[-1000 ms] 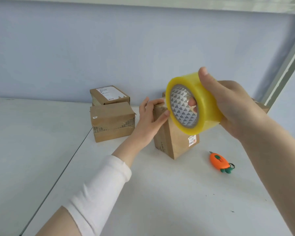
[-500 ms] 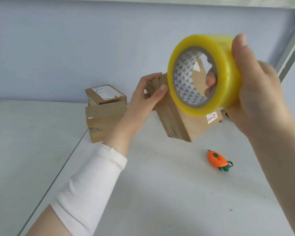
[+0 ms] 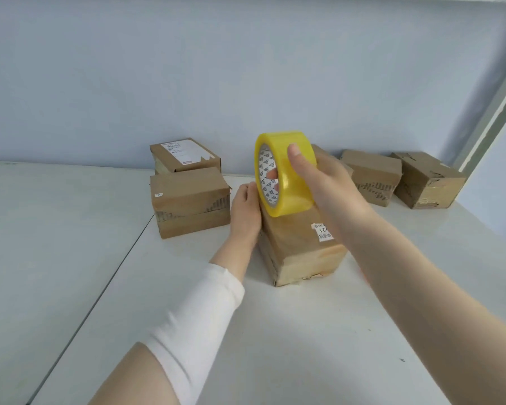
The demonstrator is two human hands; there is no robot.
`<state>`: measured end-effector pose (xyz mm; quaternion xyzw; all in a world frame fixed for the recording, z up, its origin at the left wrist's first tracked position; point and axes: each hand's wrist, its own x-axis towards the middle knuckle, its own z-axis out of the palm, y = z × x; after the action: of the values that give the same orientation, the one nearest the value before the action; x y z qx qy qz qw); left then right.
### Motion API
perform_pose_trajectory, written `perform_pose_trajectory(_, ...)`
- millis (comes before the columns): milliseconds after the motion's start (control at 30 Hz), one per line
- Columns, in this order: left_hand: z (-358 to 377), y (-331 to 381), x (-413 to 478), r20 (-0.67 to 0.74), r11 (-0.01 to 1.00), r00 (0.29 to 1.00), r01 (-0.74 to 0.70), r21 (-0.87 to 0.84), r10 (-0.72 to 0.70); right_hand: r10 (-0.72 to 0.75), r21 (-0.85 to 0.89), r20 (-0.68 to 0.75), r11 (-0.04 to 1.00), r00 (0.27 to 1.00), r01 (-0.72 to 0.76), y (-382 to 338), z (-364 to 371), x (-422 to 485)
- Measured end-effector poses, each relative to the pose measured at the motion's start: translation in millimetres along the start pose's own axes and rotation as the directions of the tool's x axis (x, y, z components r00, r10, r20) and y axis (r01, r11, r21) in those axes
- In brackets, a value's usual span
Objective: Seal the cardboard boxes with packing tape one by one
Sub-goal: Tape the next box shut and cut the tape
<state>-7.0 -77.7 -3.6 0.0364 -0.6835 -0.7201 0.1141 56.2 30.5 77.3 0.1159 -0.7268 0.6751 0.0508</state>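
While the right hand [image 3: 333,185] grips the tape roll [image 3: 294,197], thumb across its yellow outer band and fingers [image 3: 273,173] hooked through the core, the roll sits on the far top edge of the centre box [image 3: 298,247]. The left hand [image 3: 244,209] lies with fingers fairly straight against that box's left side, just beside the roll.

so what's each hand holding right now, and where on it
The right hand grips the tape roll, thumb on its outer face, fingers through the core. The left hand rests on the box at its left side, fingertips hidden behind the roll.
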Motion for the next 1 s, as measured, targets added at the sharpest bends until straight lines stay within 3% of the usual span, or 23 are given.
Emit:
perform_pose_trajectory(167, -1, -11, 16, 0.028, 0.988, 0.998, -0.054, 0.148, 0.05, -0.041, -0.164, -0.029, 0.986, 0.999, 0.036, 21, 4, -1)
perform_pose_trajectory(333, -2, -17, 22, 0.068, 0.982, 0.994, -0.098, 0.163, 0.088, -0.084, -0.029, -0.163, 0.996, 0.983, 0.08, 22, -9, -26)
perform_pose_trajectory(467, 0, -18, 24, 0.04, 0.982, 0.996, -0.082, 0.168, 0.076, -0.135, -0.006, -0.02, 0.991, 0.991, 0.134, 27, -14, -46)
perform_pose_trajectory(533, -1, -16, 23, 0.046, 0.978, 0.995, -0.096, 0.184, 0.09, -0.134, -0.043, -0.018, 0.99, 0.991, 0.133, 24, -8, -44)
perform_pose_trajectory(667, -2, -15, 20, 0.051, 0.983, 0.997, -0.07, 0.172, 0.062, -0.07, 0.006, -0.134, 0.997, 0.988, 0.072, 9, -10, -55)
perform_pose_trajectory(833, -1, -13, 19, 0.034, 0.98, 0.998, -0.055, 0.191, 0.05, 0.062, -0.143, -0.192, 0.986, 0.979, -0.09, 18, -22, -108)
perform_pose_trajectory(1000, -1, -9, 11, 0.038, 0.963, 0.999, -0.024, 0.269, 0.014, 0.148, -0.029, -0.186, 0.987, 0.971, -0.156, 32, -8, -126)
